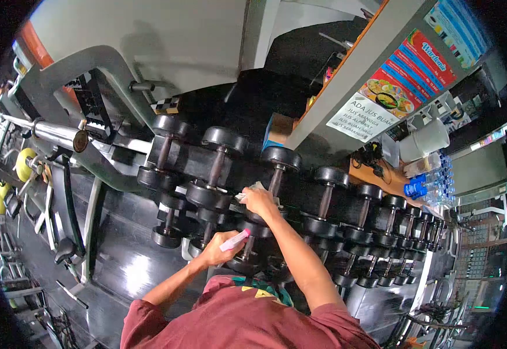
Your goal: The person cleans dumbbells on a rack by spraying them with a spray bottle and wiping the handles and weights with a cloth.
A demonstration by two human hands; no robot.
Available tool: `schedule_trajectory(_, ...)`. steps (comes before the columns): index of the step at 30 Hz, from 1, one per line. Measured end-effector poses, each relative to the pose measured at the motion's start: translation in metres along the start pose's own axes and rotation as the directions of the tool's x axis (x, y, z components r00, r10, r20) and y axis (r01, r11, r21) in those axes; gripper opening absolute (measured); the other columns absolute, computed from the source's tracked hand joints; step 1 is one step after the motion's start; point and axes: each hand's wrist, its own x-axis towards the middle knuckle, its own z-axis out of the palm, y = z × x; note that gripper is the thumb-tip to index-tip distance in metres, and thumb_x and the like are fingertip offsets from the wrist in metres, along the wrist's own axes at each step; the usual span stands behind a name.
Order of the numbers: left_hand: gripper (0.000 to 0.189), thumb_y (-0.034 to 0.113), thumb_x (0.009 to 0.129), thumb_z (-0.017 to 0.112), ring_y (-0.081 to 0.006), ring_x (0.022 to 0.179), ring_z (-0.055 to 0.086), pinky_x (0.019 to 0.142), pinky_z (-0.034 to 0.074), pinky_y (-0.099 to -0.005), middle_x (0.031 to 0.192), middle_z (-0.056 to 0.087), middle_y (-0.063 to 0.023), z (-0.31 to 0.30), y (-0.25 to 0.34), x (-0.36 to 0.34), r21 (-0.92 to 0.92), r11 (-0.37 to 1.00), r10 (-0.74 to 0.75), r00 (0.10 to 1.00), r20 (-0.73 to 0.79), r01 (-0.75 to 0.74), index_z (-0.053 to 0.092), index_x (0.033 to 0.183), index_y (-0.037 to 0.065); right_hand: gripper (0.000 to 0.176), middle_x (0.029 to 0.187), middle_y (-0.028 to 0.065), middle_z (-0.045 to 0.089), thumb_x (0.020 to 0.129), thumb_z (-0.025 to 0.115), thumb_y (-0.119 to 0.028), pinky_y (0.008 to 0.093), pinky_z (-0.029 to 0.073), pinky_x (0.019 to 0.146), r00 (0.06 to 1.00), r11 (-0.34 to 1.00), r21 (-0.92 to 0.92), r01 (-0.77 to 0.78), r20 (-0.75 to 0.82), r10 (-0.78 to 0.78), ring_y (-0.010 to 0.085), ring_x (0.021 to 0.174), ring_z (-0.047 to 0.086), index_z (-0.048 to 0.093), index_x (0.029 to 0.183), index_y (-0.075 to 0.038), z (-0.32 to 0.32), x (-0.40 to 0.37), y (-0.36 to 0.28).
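Dim interior, floor glare, fisheye-warped dark edges

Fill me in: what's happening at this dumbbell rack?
A person in a maroon shirt is bent over a dumbbell rack. The right hand presses a whitish cloth against a dumbbell on the upper row. The left hand holds a small pink-and-white bottle, possibly a sprayer, lower down. The other dumbbells sit racked.

Dumbbells in rows on rack
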Motion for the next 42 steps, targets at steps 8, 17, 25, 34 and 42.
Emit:
schedule_trajectory(8, 0.014, 0.012, 0.084, 0.061, -0.0087, 0.062, 0.056, 0.055, 0.046, -0.0248, 0.074, 0.062, -0.0021, 0.014, -0.009, 0.004, -0.129, 0.985, -0.113, 0.993, 0.01, 0.114, 0.062, 0.093, 0.002, 0.031, 0.104, 0.018, 0.063, 0.084, 0.056, -0.009, 0.0375, 0.049, 0.081, 0.971, 0.792, 0.568, 0.222, -0.205, -0.125, 0.0326, 0.094, 0.062, 0.059, 0.115, -0.012, -0.046, -0.07, 0.058)
schedule_trajectory(17, 0.013, 0.012, 0.084, 0.06, -0.0082, 0.061, 0.051, 0.057, 0.043, -0.0257, 0.067, 0.058, -0.0023, 0.015, -0.008, -0.007, -0.23, 0.944, -0.262, 0.961, -0.085, 0.237, 0.063, 0.091, 0.002, 0.032, 0.109, 0.0169, 0.062, 0.089, 0.053, -0.019, 0.0391, 0.046, 0.084, 0.913, 0.765, 0.629, -0.137, -0.22, 0.344, 0.0344, 0.103, 0.058, 0.054, 0.12, -0.01, 0.014, -0.075, 0.105)
schedule_trajectory(25, 0.014, 0.012, 0.083, 0.061, -0.007, 0.057, 0.051, 0.051, 0.043, -0.0246, 0.069, 0.058, -0.0002, 0.021, 0.007, -0.006, -0.239, 0.942, -0.275, 0.951, -0.14, 0.237, 0.063, 0.093, 0.002, 0.027, 0.096, 0.0138, 0.063, 0.089, 0.052, -0.009, 0.031, 0.047, 0.079, 0.988, 0.57, 0.814, 0.114, -0.154, 0.022, 0.0187, 0.091, 0.061, 0.055, 0.116, -0.007, -0.022, -0.081, 0.096)
schedule_trajectory(34, 0.014, 0.012, 0.083, 0.062, -0.0058, 0.052, 0.051, 0.047, 0.04, -0.0221, 0.064, 0.056, 0.0004, 0.044, 0.012, -0.019, -0.258, 0.927, -0.332, 0.915, -0.227, 0.272, 0.062, 0.093, 0.003, 0.027, 0.107, 0.018, 0.062, 0.085, 0.05, -0.001, 0.0376, 0.047, 0.084, 0.849, 0.761, 0.54, 0.359, -0.528, -0.026, 0.0343, 0.099, 0.059, 0.059, 0.11, -0.006, -0.006, -0.068, 0.054)
schedule_trajectory(42, 0.013, 0.011, 0.083, 0.06, -0.0051, 0.053, 0.051, 0.047, 0.04, -0.0218, 0.067, 0.058, 0.0004, 0.07, 0.012, -0.025, -0.231, 0.947, -0.281, 0.925, -0.257, 0.224, 0.062, 0.094, 0.003, 0.028, 0.096, 0.0207, 0.062, 0.087, 0.051, -0.008, 0.0405, 0.048, 0.074, 0.928, 0.786, 0.611, 0.1, -0.341, 0.147, 0.0365, 0.091, 0.061, 0.057, 0.114, -0.01, -0.025, -0.112, 0.082)
